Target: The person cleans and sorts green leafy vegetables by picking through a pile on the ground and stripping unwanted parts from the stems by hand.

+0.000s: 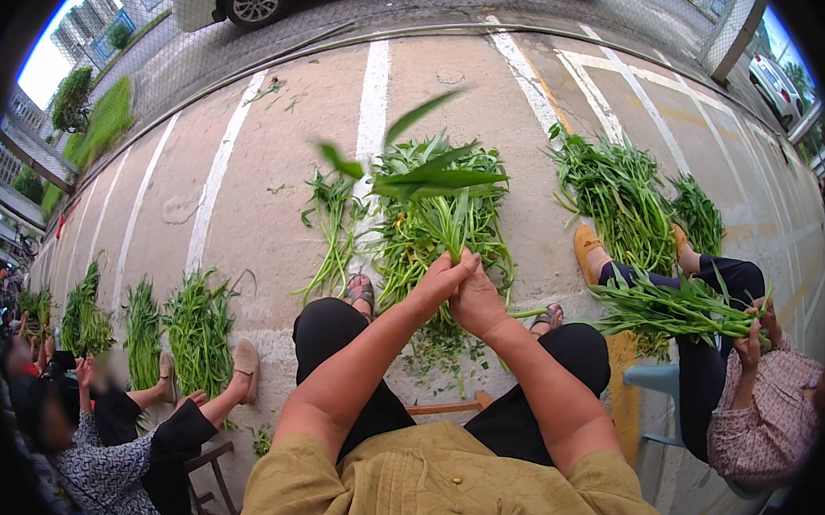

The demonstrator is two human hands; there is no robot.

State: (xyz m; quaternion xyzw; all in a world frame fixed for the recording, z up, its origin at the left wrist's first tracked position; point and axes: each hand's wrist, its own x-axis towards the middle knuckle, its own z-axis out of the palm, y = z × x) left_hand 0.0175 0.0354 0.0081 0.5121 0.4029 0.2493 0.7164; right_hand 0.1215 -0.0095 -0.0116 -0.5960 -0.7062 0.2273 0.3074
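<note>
My left hand [444, 275] and my right hand [477, 297] meet in front of my knees. Both are closed around a small bunch of leafy green stems [446, 222], which look like water spinach. The long leaves point away from me, and some are blurred. Cut or lower stem ends show a little to the right of my right hand. Beneath the bunch, a large pile of the same greens [392, 262] lies on the ground between my feet. A smaller heap of stems [332, 227] lies to its left.
To the right, a seated person holds a bunch of greens [674, 307] near a big pile [612, 191]. People sit at left behind more piles [199, 331]. Leaf scraps [440, 357] litter the concrete. A chain-link fence [434, 11] and parked car [193, 7] stand beyond.
</note>
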